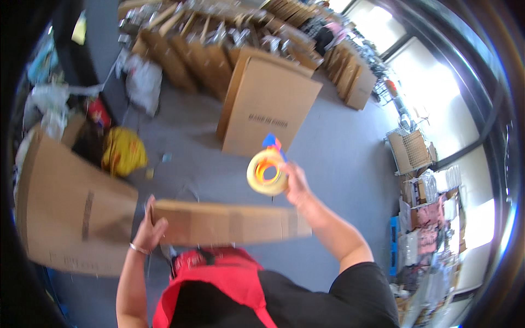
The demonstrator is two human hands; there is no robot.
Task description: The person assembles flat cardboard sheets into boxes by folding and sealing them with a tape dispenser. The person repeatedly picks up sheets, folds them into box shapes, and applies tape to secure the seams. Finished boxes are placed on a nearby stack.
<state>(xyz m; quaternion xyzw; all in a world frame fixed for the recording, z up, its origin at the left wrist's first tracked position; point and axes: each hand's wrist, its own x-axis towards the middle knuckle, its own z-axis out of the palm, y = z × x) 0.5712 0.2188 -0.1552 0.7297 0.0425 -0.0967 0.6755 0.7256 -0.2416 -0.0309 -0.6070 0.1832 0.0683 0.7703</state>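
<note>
We've got our left hand (150, 228) holding one end of a carton (227, 223), right hand (296, 183) gripping a tape dispenser (255, 175) farther out than the left.

Looks like matt, smooth cardboard on the long carton (229, 223), smooth plastic on the tape roll (255, 175), creased plastic on the yellow bag (124, 152), matt cloth on the red apron (238, 281).

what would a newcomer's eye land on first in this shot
Probably the tape roll with its orange core, held near the middle in the right hand. Next, the red apron at lower middle, below the box in the left hand. The yellow bag at left also stands out.
</note>
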